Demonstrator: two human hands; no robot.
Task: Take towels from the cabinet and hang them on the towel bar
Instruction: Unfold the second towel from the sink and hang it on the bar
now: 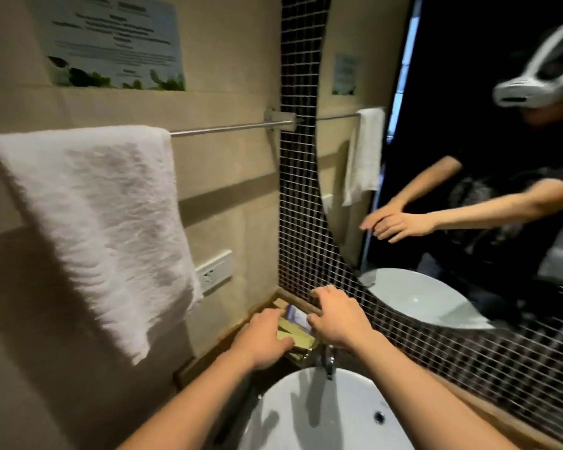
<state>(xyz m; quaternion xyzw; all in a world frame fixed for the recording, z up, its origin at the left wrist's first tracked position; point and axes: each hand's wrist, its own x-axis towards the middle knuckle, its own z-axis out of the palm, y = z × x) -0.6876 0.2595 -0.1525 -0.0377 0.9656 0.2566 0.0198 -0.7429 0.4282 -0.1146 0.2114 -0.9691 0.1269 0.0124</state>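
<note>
A white terry towel (91,222) is already hanging over the thin metal towel bar (231,127) on the beige wall, draped slightly askew with its lower corner dangling near the white wall socket (214,271). No cabinet is showing here. Both hands are working at the back corner of the wooden counter (189,368), over a small stack of pale yellow packets (290,332) beside the chrome tap (328,360) of the white round basin (322,414). The left hand (262,339) is lying with fingers loosely curled against the stack's near edge; whether it is gripping anything I cannot tell. The right hand (335,315) is arching over the far side, fingers bent down onto the packets.

The risk, as I judge it, is that the packets are sitting close to the basin's rim, so a careless nudge could be sliding them into the bowl. The left forearm is also passing just below the towel's corner and could be tugging the towel off the bar.
</note>
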